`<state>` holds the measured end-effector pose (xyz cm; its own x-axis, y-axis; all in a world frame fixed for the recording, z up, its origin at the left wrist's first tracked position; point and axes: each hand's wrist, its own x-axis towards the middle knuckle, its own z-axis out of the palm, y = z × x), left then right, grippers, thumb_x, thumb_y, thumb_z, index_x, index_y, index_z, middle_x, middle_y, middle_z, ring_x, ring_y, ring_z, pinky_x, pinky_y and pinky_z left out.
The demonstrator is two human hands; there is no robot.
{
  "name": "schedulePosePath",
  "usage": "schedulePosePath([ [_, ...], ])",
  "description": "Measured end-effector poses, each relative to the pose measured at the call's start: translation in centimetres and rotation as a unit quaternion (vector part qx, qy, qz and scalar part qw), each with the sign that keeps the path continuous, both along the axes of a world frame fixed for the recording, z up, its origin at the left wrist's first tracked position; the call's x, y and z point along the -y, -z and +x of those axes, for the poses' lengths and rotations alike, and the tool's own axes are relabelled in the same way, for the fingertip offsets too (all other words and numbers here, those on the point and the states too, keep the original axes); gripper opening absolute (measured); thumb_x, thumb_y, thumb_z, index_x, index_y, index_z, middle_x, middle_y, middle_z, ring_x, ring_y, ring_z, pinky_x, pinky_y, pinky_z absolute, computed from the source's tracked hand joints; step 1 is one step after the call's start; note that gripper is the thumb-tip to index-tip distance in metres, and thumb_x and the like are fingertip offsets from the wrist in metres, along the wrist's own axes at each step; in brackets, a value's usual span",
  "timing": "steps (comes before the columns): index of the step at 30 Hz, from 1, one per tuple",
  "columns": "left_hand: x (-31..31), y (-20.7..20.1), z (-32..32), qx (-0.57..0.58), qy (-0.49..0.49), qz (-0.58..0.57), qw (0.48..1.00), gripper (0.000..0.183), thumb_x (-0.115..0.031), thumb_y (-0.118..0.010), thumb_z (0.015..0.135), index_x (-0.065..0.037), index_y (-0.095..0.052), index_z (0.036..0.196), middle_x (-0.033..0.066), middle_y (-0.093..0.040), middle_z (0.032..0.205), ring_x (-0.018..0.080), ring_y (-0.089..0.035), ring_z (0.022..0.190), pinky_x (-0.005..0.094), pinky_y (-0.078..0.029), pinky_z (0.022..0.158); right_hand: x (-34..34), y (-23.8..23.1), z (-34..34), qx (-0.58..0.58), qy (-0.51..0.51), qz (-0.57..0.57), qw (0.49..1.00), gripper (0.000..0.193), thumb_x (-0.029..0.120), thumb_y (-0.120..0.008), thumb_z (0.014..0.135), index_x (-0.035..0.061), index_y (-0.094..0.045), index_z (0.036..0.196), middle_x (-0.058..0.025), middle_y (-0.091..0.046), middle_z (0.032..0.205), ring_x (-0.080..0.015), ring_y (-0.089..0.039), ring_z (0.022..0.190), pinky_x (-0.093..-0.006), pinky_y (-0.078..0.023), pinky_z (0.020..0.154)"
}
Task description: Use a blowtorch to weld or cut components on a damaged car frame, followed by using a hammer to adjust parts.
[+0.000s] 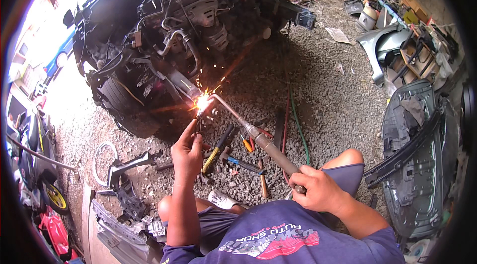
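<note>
Squatting on the gravel ground (323,90), a person works at the stripped front of a dark car (164,30). The right hand (318,189) is closed around the handle of a gas torch (258,137), whose bent tip reaches up to a bright flame point (202,101) at the car's lower frame, sparks scattering around it. The left hand (188,152) is raised just below that point, fingers pinched together on a thin rod (198,124) touching the glow. Red and green hoses (293,120) trail away across the gravel behind the torch. Screwdrivers and hammers (238,157) lie scattered between the hands. Removed body panels (417,154) rest at the ground's right edge.
</note>
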<state>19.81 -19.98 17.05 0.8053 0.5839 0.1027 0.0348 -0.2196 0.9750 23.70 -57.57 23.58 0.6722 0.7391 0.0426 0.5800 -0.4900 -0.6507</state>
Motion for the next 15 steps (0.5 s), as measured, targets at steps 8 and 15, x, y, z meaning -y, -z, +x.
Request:
schedulePosePath([
  [8,0.27,-0.03,0.06,-0.002,0.004,0.02,1.0,0.048,-0.005,-0.063,0.109,-0.008,-0.062,0.157,0.001,-0.077,0.095,0.0072,-0.074,0.075,0.0215,-0.048,0.059,-0.17,0.23,0.02,0.017,-0.001,0.019,1.0,0.013,0.009,-0.076,0.086,0.0091,-0.069,0.097,-0.0114,-0.057,0.084,-0.0319,-0.063,0.066,-0.0442,-0.052,0.06],
  [15,0.14,0.19,0.11,-0.001,0.009,0.023,1.0,0.048,-0.002,-0.062,0.108,-0.006,-0.063,0.156,0.0023,-0.077,0.101,0.0079,-0.073,0.077,0.0235,-0.054,0.066,-0.26,0.3,0.0,0.014,-0.001,0.02,1.0,0.013,0.008,-0.076,0.086,0.009,-0.069,0.098,-0.0118,-0.058,0.085,-0.0323,-0.064,0.067,-0.0444,-0.053,0.06],
])
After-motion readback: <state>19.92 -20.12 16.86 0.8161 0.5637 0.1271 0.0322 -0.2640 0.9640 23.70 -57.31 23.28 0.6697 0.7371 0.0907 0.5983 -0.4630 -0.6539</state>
